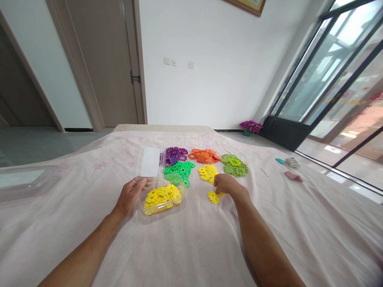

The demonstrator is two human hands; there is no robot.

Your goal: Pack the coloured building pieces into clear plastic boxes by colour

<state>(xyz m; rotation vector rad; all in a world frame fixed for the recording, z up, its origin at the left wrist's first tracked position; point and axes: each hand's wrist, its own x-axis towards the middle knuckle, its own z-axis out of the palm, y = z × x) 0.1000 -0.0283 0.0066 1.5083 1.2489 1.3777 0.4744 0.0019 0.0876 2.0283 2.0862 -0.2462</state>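
My left hand point(130, 196) grips the left edge of a clear plastic box point(183, 199), its fingers partly seen through the plastic. Yellow flower-shaped plastic pieces point(163, 197) fill much of the box, and its clear lid point(149, 157) stands open behind. To the right, my right hand point(229, 185) is closed at a small yellow pile point(207, 173), fingers pinched on yellow pieces. One loose yellow disc point(213, 197) lies just below those fingers. Behind the box are green pieces point(181, 170) and purple pieces point(176, 154); orange pieces point(205, 155) and light green pieces point(235, 165) lie farther right.
A pale pink sheet point(191, 247) covers the surface. Another clear plastic container point(26, 181) lies at the far left. At the right are a small white box point(292, 162), a blue item point(280, 161) and a folded pink cloth point(293, 176).
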